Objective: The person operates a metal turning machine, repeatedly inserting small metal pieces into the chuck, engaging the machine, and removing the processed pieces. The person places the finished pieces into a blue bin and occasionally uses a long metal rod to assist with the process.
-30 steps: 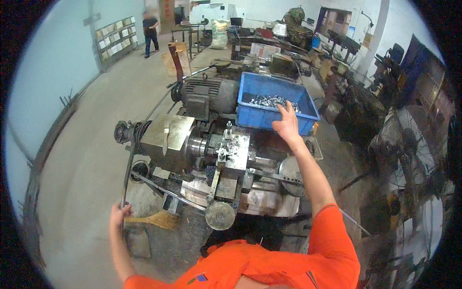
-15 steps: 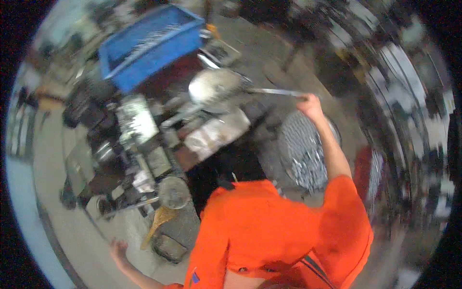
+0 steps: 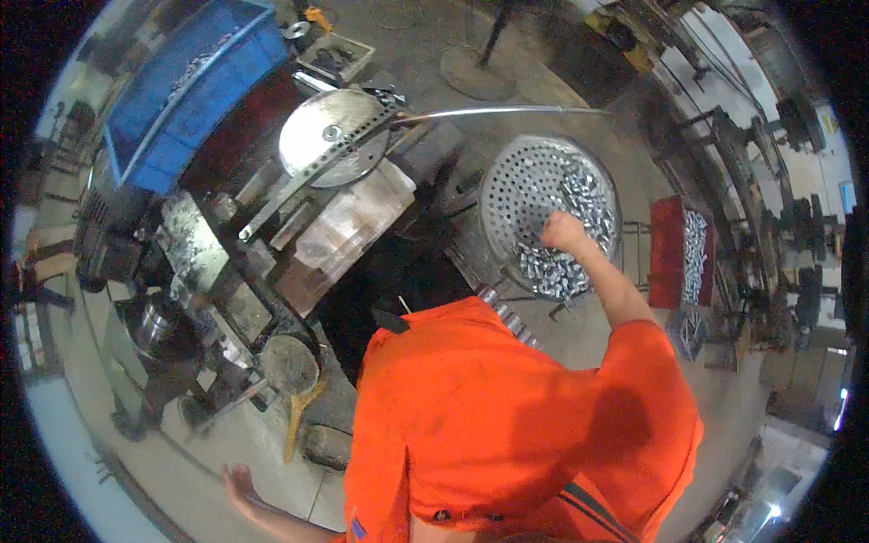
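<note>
R hand (image 3: 563, 231) over round perforated metal tray (image 3: 518, 192), fingers curled in, by the small shiny metal parts (image 3: 552, 271) lying along tray's R side & near edge; can't tell if it's gripping any; L hand (image 3: 240, 487) at lower L, fingers spread wide, nr broom (image 3: 297, 416); blue patch (image 3: 358, 528) on orange L sleeve (image 3: 378, 475), print too small to read.

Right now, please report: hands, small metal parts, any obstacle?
Right hand over round perforated tray, grip unclear. Left hand open, off to the side. Metal parts loose in tray. No obstruction seen.
</note>
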A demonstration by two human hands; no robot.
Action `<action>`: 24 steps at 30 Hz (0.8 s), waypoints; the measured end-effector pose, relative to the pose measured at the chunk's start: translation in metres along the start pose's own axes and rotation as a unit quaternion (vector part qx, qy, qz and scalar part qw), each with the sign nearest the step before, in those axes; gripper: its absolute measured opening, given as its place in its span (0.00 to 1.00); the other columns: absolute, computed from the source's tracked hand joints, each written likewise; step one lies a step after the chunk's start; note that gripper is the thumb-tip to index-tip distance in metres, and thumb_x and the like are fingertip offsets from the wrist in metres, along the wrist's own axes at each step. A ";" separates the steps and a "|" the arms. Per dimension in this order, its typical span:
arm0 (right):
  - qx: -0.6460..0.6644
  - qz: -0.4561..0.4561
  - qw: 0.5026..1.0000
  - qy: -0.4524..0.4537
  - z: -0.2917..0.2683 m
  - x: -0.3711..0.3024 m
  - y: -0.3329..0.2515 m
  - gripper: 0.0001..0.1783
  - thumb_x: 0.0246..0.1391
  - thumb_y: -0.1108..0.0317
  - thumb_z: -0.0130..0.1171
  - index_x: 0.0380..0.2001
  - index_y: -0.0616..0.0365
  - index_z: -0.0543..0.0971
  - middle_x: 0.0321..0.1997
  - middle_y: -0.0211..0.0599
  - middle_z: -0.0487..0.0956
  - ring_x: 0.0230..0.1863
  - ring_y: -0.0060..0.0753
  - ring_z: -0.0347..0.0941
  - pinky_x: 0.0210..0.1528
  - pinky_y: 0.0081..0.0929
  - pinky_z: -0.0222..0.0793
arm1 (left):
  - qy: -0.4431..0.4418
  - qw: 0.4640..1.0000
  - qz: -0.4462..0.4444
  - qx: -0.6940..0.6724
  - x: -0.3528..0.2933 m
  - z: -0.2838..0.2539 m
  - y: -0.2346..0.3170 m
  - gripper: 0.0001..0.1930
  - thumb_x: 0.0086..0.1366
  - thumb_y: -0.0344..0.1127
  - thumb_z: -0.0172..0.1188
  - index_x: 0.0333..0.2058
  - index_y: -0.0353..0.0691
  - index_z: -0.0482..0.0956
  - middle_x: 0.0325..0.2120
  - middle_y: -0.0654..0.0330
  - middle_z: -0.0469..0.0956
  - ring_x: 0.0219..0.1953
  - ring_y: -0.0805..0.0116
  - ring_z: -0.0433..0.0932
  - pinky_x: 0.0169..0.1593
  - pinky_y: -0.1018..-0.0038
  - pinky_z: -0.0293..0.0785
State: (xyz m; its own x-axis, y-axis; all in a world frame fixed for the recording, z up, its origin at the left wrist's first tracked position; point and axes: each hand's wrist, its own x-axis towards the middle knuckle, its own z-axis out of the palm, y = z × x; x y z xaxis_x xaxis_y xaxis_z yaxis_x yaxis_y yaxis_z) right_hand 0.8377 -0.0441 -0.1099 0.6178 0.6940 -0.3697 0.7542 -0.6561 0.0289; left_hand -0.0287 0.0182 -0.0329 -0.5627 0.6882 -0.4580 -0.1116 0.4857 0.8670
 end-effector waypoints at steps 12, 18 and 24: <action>-0.024 -0.051 0.998 -0.035 -0.014 0.025 -0.015 0.20 0.30 0.55 0.59 0.25 0.62 0.78 0.34 0.50 0.76 0.37 0.47 0.73 0.40 0.35 0.70 | -0.025 0.996 0.087 -0.014 -0.003 0.011 0.001 0.23 0.55 0.45 0.57 0.44 0.33 0.69 0.21 0.59 0.72 0.22 0.67 0.73 0.30 0.72 0.73; -0.110 -0.108 0.985 -0.073 -0.007 0.049 -0.021 0.20 0.35 0.56 0.57 0.25 0.64 0.78 0.34 0.52 0.76 0.39 0.46 0.73 0.42 0.35 0.69 | 0.063 0.961 0.131 0.236 -0.013 -0.005 -0.004 0.22 0.50 0.40 0.57 0.42 0.33 0.71 0.29 0.50 0.75 0.27 0.68 0.75 0.31 0.72 0.72; -0.200 -0.221 0.953 -0.046 0.039 0.075 0.011 0.16 0.36 0.54 0.56 0.27 0.52 0.80 0.33 0.45 0.77 0.38 0.46 0.73 0.42 0.34 0.69 | 0.216 0.749 0.267 0.567 -0.040 0.032 0.030 0.20 0.45 0.41 0.60 0.35 0.33 0.72 0.27 0.46 0.75 0.32 0.49 0.75 0.36 0.61 0.71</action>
State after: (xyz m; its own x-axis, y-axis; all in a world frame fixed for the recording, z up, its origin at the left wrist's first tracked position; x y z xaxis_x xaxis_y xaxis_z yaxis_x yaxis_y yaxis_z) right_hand 0.8838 -0.0103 -0.1732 0.2112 0.8358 -0.5067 0.9722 -0.1261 0.1971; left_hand 0.0169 0.0225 0.0048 -0.5192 0.8277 0.2131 0.8529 0.5176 0.0676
